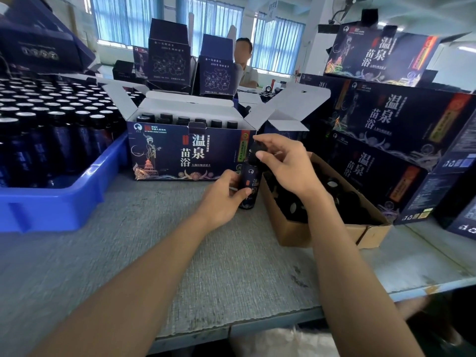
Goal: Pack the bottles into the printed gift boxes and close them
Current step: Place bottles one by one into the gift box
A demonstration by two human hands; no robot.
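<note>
Between the two hands, seen from the head camera, a dark blue bottle [249,185] is held upright. Its body is gripped by the left hand [224,199], whose fingers are curled round the lower label. Its black cap [257,148] is pinched from above by the thumb and fingertips of the right hand [283,163]. White characters and a small red mark can be read on the bottle's label, though part of the label is covered by the left fingers.

Whether the bottle's base touches the table [180,253] cannot be told.

Just beyond the left hand, an open gift box [190,153] is set with its flaps raised. Only the black tops of the packed bottles [180,119] are shown above its rim.

Under the right wrist lies a brown cardboard box [322,228]. Its dark contents are too blurred to make out.

Well to the left of the left hand, a blue crate [64,202] of bottles is cut off by the frame edge.

To the right of the right hand, closed gift boxes [386,119] are stacked.
</note>
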